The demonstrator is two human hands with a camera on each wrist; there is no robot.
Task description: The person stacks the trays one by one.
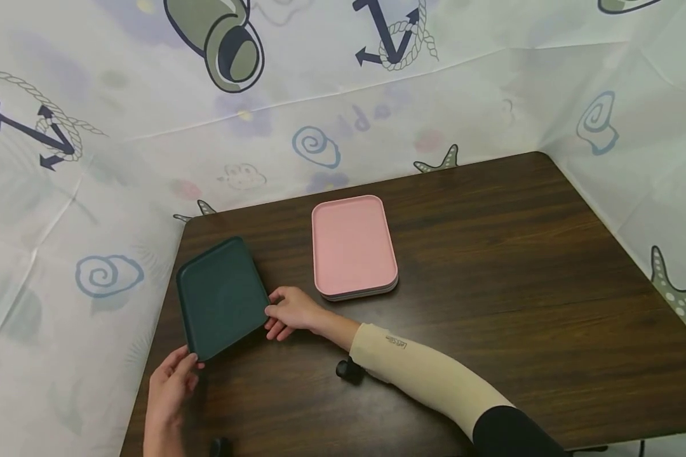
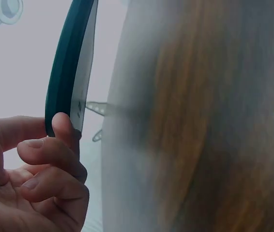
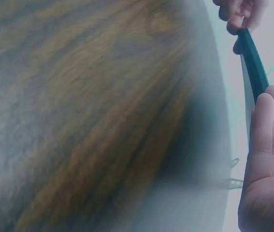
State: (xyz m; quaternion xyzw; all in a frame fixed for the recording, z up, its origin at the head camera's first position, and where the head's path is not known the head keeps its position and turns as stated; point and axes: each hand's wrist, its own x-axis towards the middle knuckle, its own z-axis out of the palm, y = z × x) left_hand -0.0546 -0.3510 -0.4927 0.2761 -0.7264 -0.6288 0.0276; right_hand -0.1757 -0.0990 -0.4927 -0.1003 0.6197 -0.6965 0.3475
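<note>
A dark green rectangular tray (image 1: 223, 298) is held between both hands at the left part of the table. My left hand (image 1: 170, 385) pinches its near left corner; in the left wrist view the thumb and fingers grip the tray's rim (image 2: 65, 72). My right hand (image 1: 291, 312) pinches the near right corner, with the other fingers below the rim. From the right wrist view, the tray's edge (image 3: 254, 65) stands above the table surface, with the left hand (image 3: 241, 12) at its far end. To the right lies a stack of trays with a pink tray (image 1: 354, 244) on top.
The dark wooden table (image 1: 491, 285) has a patterned cloth (image 1: 331, 114) behind it and along its sides. A small black object (image 1: 350, 372) shows beside the right forearm's beige sleeve (image 1: 429, 374). Another black object (image 1: 221, 447) sits at the bottom edge.
</note>
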